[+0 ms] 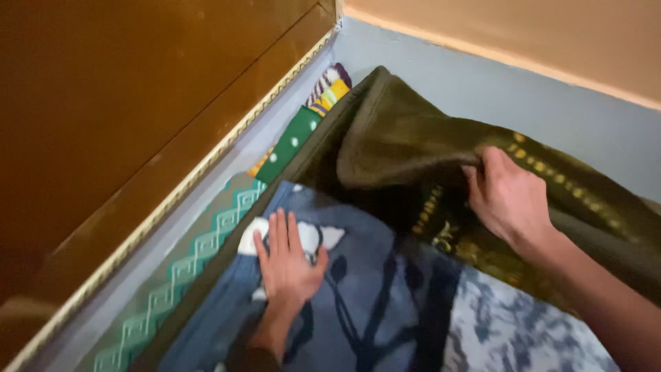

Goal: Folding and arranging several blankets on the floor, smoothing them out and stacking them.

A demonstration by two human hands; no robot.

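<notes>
The left hand (286, 258) lay flat, palm down and fingers spread, on the blue blanket (385, 303), gripping nothing; its fingertips reached a white patch (303, 238) in the blanket's print, and dark branching lines ran through the print just right of the wrist; further right of that hand the blue gave way to a mottled white and blue area. The right hand (506, 196) was closed on the edge of the olive blanket (406, 138), fingers curled over a fold of it and pinching the cloth; a row of gold dots ran along the cloth just above and to the right of that grip, and gold patterning showed just below and left of it, between the two hands. The olive blanket lay over the blue one, rising from the right hand's grip toward the far corner, its upper edge folded back there. Left of the left hand lay a green mat (200, 258) with a pale zigzag pattern; beyond it, a green dotted cloth (292, 148) and a striped cloth (330, 86) stood packed along the side. A brown wooden panel (138, 103) with a beaded trim rose further left; a pale blue wall (523, 96) ran behind the olive blanket.
</notes>
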